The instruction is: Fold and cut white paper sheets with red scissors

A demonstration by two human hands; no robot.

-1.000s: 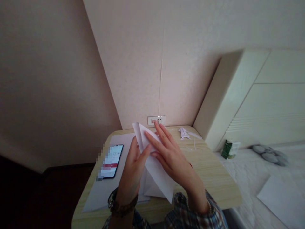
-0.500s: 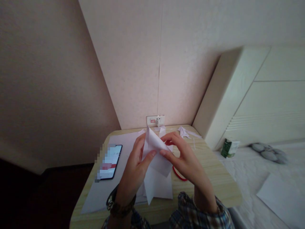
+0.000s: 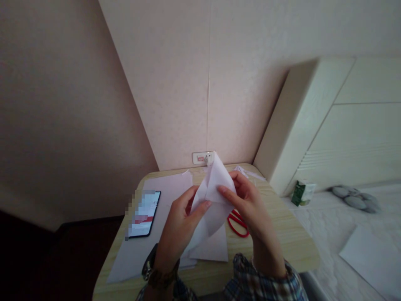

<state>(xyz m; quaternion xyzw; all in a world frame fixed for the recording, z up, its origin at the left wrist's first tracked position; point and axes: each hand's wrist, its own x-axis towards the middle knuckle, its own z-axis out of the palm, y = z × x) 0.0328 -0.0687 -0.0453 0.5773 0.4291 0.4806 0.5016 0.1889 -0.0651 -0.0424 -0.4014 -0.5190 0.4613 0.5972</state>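
A folded white sheet of paper is held up above a small wooden table. My left hand pinches its left side, thumb on the front and fingers behind. My right hand grips its right side with curled fingers. The paper's point stands upward, near the wall socket. Under my hands lie more white sheets flat on the table. Red-handled scissors lie just beneath my right hand.
A phone with a lit screen rests on the sheets at the table's left. A small folded paper figure sits at the back. To the right are a cream headboard, a green-and-white carton, grey objects and a loose sheet on the bed.
The paper has been turned and raised, its point now up by the socket. My right hand went from flat on the sheet to gripping its edge, uncovering the scissors.
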